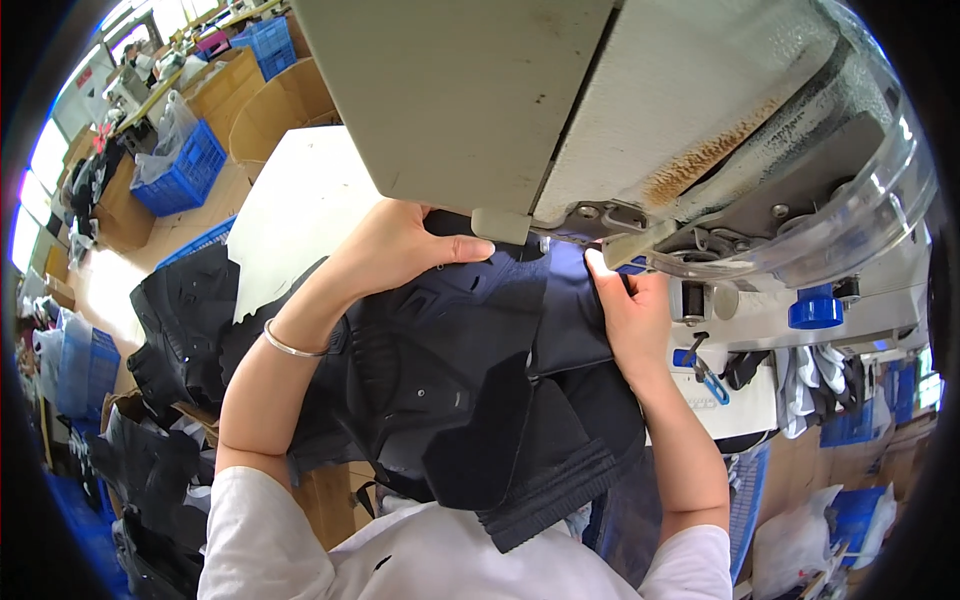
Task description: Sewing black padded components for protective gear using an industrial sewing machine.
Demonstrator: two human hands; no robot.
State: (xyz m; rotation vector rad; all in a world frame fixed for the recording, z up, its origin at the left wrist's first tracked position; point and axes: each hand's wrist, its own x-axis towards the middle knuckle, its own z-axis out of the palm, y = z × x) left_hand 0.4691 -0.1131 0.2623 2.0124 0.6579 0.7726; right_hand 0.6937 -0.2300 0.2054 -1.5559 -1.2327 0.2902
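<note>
Right now you've got the dark garment [470, 370] spread across the work surface under the sewing machine [620, 110], w/ its ribbed hem hanging off the near edge toward your lap. Your left hand [400, 245] lies flat on the far-left part of the fabric, fingers together and pressing down, thumb stretched right toward the machine's foot; it looks placed to keep the layers flat and steady at the needle area. Your right hand [625, 300] sits on the right side of the cloth, fingers closed on the fabric edge just below the foot, prob. to steer the seam line straight. Both hands flank the stitching spot, so the cloth stays taut between them.

A silver bangle [290, 345] rides on your left wrist. Left of the garment, a white sheet [300, 200] lies on the table, and more dark pieces [180, 320] are piled beyond it, near-left. Far left, blue crates [185, 170] and cardboard bins [275, 105] stand on the floor. On the right, a blue knob [815, 308] sticks out from the machine, w/ striped cloth [815, 385] hanging below it.
</note>
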